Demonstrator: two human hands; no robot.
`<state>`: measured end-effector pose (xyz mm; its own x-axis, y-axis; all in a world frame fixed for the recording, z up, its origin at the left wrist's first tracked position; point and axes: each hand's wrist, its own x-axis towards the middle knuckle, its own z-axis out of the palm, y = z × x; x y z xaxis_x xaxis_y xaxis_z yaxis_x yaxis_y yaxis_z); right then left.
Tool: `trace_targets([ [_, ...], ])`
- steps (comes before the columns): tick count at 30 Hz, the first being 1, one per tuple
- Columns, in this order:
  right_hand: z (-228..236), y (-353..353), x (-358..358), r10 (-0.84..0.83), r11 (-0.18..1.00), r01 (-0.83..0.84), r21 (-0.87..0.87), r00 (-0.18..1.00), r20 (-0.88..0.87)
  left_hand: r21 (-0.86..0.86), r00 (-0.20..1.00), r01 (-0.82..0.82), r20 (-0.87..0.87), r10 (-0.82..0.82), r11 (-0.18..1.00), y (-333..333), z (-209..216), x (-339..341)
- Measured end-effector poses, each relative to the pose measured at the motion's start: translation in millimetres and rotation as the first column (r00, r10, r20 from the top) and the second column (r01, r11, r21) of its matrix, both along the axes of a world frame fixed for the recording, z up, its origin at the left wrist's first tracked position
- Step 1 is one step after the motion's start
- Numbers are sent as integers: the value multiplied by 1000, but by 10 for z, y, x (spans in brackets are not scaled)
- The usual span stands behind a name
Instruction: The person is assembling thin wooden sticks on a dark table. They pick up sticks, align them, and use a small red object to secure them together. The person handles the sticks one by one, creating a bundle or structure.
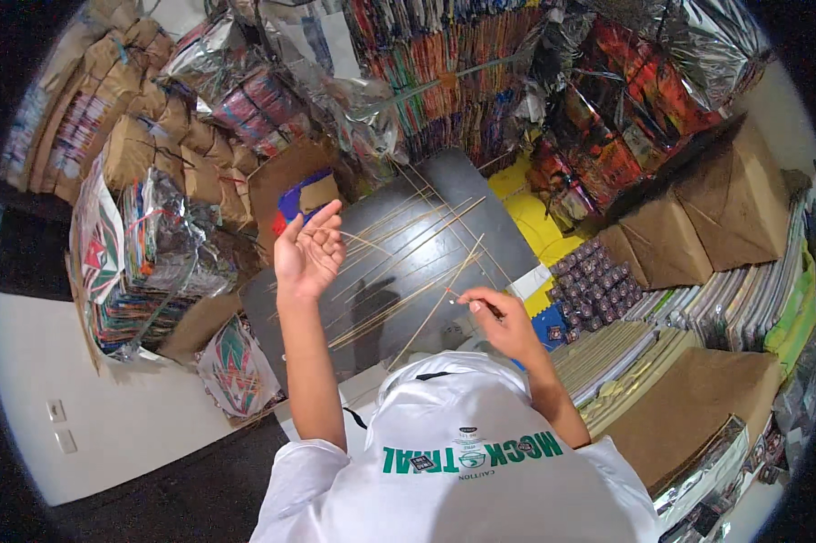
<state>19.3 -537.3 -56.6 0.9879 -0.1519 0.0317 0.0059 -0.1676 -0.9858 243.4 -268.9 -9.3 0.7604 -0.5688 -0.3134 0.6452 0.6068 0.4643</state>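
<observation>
My left hand (310, 252) is raised over the left part of a dark, glossy tabletop (444, 181), palm up with its fingers loosely stretched. A thin pale curved line (367, 242) runs from near its fingers over the table. On the right, my right hand (501, 319) has thumb and fingertips pinched together beside two crossed thin bamboo sticks (430, 312). Something small shows at these fingertips, too small to make out. Several more long bamboo sticks (408, 244) lie roughly side by side across the table.
Tied stacks of colourful sheets (444, 81) rise behind the table. Paper-wrapped bundles (150, 163) stand at the left, next to a patterned kite-like sheet (238, 369). At the right are small dark rolled pieces (593, 285), brown cardboard (697, 407) and yellow matting (539, 226).
</observation>
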Motion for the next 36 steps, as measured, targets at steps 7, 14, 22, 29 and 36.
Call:
trace_targets([
  [7, -49, -168, -17, -83, 996, 81, -44, 995, -47, 348, 994, -87, 91, 59, 934, -158, -23, 41],
  [14, -105, -153, 29, -64, 997, 66, 29, 997, -41, 30, 996, -5, -92, 8, 1000, -137, -126, 193],
  [22, -247, -164, 83, -150, 986, 153, 67, 988, -47, 580, 920, -41, 339, -196, 813, -395, -52, -133],
  [29, -258, -192, 200, -193, 949, 234, 214, 962, -195, 852, 506, 106, 397, -765, 512, -579, -519, -621],
  [36, -782, -434, 379, -329, 911, 368, 185, 920, -213, 952, 606, -42, 266, -750, 304, -312, -942, -621],
])
